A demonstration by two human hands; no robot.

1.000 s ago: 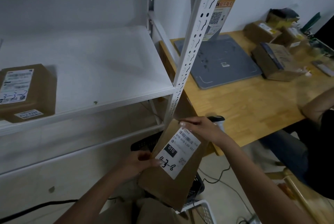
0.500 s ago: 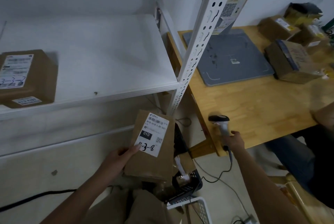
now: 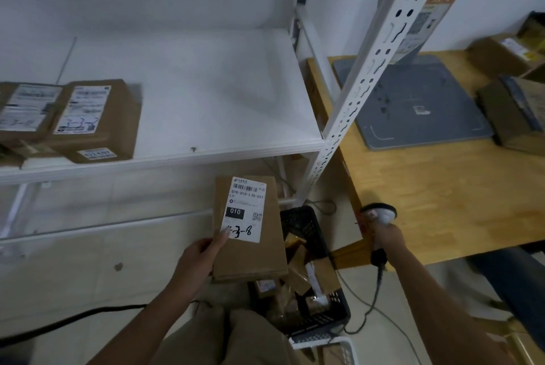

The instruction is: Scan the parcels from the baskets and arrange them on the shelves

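Observation:
My left hand (image 3: 198, 258) grips a flat brown parcel (image 3: 259, 252) by its lower left edge, thumb on the white label marked 010. The parcel is held upright below the white shelf (image 3: 206, 105). My right hand (image 3: 387, 239) grips the handle of a barcode scanner (image 3: 379, 212), whose head is turned toward the parcel. Under the parcel stands a black basket (image 3: 306, 229) holding several more brown parcels. Two labelled parcels (image 3: 94, 120) lie on the shelf at the left.
A white perforated shelf post (image 3: 371, 69) rises between the shelf and a wooden table (image 3: 442, 187). A grey pad (image 3: 413, 105) and several boxes (image 3: 513, 117) lie on the table. A second person's leg (image 3: 510, 285) is at the right. A black cable (image 3: 73, 317) crosses the floor.
My right hand let go of the parcel's top and took up the scanner at the table edge. My left hand turned the parcel upright and moved it left, below the shelf.

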